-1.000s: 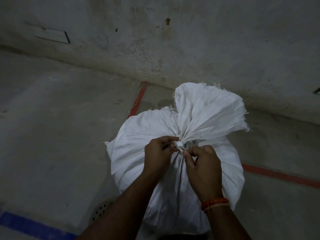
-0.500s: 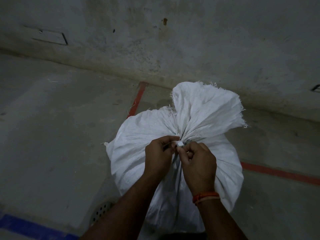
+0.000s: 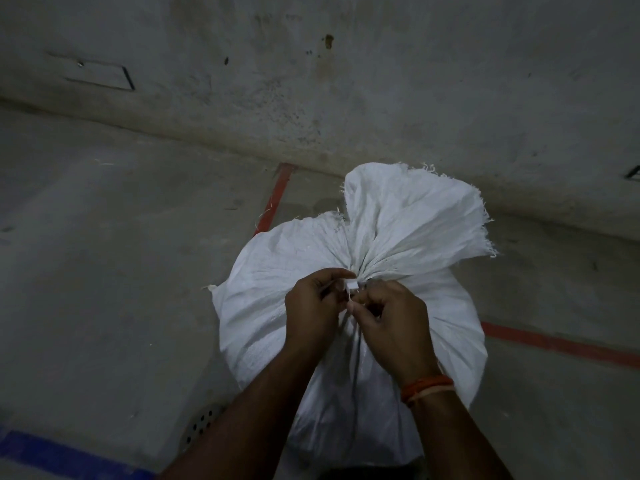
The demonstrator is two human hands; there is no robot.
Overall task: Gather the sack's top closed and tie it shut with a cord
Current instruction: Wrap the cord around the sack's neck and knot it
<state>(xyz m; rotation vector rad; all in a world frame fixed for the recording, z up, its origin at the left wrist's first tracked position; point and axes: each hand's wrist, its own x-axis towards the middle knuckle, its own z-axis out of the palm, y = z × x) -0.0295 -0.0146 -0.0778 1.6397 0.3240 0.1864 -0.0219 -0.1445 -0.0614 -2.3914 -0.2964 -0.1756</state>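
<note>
A full white woven sack (image 3: 273,271) stands on the concrete floor in front of me. Its top is bunched into a tight neck, and the frayed mouth (image 3: 412,220) fans out beyond it. A white cord (image 3: 352,285) wraps the neck, with a small knot showing between my hands. My left hand (image 3: 313,306) pinches one cord end just left of the knot. My right hand (image 3: 388,320) grips the other end just below and right of it. An orange thread band circles my right wrist.
A grey stained wall (image 3: 381,98) rises right behind the sack. Red lines (image 3: 275,199) are painted on the floor on both sides of the sack, a blue line (image 3: 52,455) at lower left. A round perforated drain cover (image 3: 201,422) lies beside my left forearm.
My right hand has moved in closer to my left and curled tighter around the cord at the knot. The sack has stayed in place.
</note>
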